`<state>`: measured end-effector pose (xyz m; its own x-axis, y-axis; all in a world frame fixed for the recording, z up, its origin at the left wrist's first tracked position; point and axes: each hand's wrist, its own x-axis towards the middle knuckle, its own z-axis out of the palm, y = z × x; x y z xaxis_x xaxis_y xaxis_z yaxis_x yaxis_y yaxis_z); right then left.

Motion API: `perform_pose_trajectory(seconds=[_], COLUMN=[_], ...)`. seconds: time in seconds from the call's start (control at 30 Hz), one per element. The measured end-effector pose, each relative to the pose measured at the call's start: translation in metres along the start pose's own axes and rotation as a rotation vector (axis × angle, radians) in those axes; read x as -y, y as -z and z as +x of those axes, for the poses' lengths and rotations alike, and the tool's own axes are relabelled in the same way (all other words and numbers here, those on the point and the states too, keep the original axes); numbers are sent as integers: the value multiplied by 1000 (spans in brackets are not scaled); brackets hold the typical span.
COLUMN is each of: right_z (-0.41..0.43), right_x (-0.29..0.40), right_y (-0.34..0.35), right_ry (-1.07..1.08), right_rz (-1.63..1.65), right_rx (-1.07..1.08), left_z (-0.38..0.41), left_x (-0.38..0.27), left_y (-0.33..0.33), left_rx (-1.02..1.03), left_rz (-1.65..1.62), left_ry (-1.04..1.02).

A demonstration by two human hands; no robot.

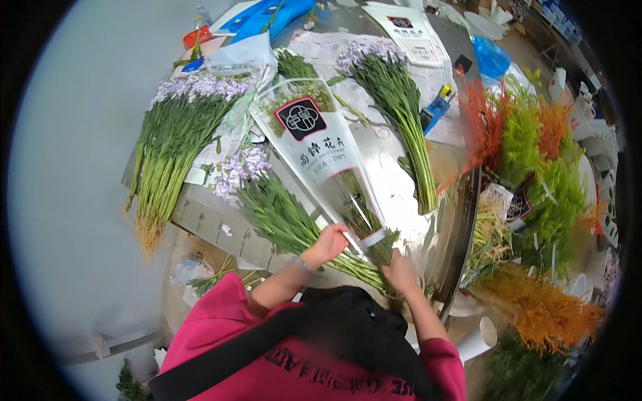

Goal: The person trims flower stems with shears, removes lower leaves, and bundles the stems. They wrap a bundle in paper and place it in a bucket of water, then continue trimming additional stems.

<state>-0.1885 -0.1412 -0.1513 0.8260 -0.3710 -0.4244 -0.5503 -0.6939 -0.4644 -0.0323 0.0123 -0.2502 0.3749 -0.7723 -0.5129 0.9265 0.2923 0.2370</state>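
A printed plastic flower sleeve [326, 155] slants over the metal table, with a bunch of small whitish blooms [296, 103] inside it. My left hand [331, 243] pinches the sleeve's lower edge. My right hand [401, 270] grips the green stems [383, 248] that come out of the sleeve's bottom. Beneath both hands lies a bunch of pale purple flowers [281, 213] with long stems. A second purple bunch [401, 100] rests at the upper right of the table, and a wide pile of the same flowers [185, 125] lies at the left.
A blue tape dispenser [435, 114] lies on paper near the right edge. Flat printed sleeves [414, 35] and blue plastic [266, 17] are at the far side. Red, green and orange foliage [541, 150] stands right of the table, and a pale wall [85, 175] is at the left.
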Motion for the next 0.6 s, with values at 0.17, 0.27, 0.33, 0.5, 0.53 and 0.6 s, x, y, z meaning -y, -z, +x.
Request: perform_pose_trajectory(seconds=[0.17, 0.27, 0.33, 0.5, 0.53, 0.6], right_z=[-12, 5, 37, 64, 62, 55], right_x=[30, 58, 62, 52, 52, 50], right_y=[78, 92, 57, 38, 37, 35], right_ry=[-45, 264, 217, -35, -46, 1], right_rz=[-223, -16, -146, -152, -129, -87], right_rx=[-45, -444, -426, -98, -85, -213], left_z=[20, 18, 25, 33, 35, 32], left_x=[1, 6, 9, 13, 13, 11], left_y=[-9, -42, -41, -49, -46, -55], left_rx=[-90, -110, -174, -118, -131, -63], left_rz=[-47, 28, 112, 21, 3, 22], left_ry=[1, 0, 86, 46, 33, -77])
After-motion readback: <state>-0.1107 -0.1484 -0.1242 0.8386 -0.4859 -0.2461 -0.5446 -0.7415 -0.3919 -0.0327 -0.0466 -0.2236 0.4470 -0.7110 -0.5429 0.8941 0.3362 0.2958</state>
